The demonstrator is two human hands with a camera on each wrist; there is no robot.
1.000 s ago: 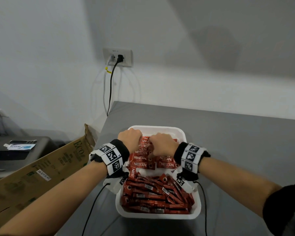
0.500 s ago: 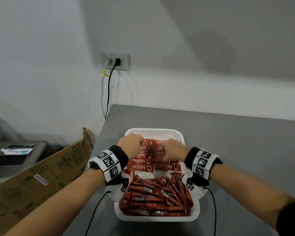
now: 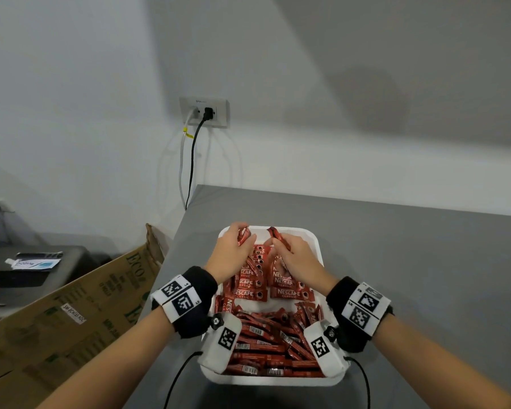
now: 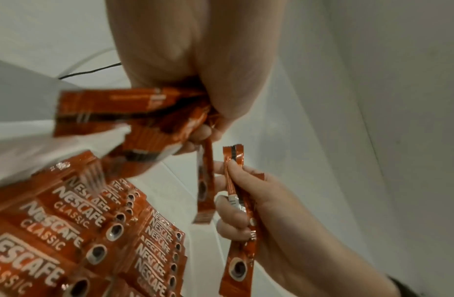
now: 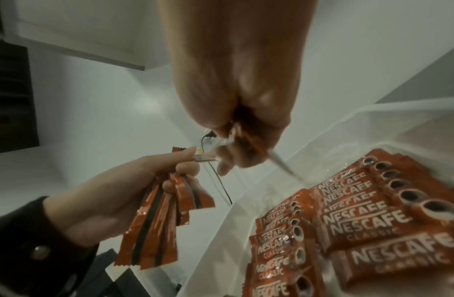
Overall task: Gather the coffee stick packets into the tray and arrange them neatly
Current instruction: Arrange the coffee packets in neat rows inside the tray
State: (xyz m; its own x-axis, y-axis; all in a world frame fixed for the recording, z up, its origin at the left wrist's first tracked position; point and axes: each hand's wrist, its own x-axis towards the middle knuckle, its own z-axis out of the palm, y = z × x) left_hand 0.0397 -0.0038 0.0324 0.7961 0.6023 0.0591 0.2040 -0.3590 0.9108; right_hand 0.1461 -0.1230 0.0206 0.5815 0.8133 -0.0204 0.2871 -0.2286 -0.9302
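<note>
Red coffee packets [image 3: 242, 237] pinched in left hand [image 3: 233, 252], one stick [image 3: 281, 242] in right hand [image 3: 295, 258], above white tray [image 3: 317, 240]. Best laid flat beside the neat rows [image 3: 266, 286], ends even.

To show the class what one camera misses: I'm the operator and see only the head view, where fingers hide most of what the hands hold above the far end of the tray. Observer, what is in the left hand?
Observer: In the right wrist view the left hand grips a fanned bunch of packets, several of them, with their plain backs and dark seams towards the camera.
Operator: And the right hand?
Observer: In the left wrist view the right hand pinches at least one upright packet, printed side out, with the cup picture at its lower end. I cannot tell whether a second one lies behind it.
</note>
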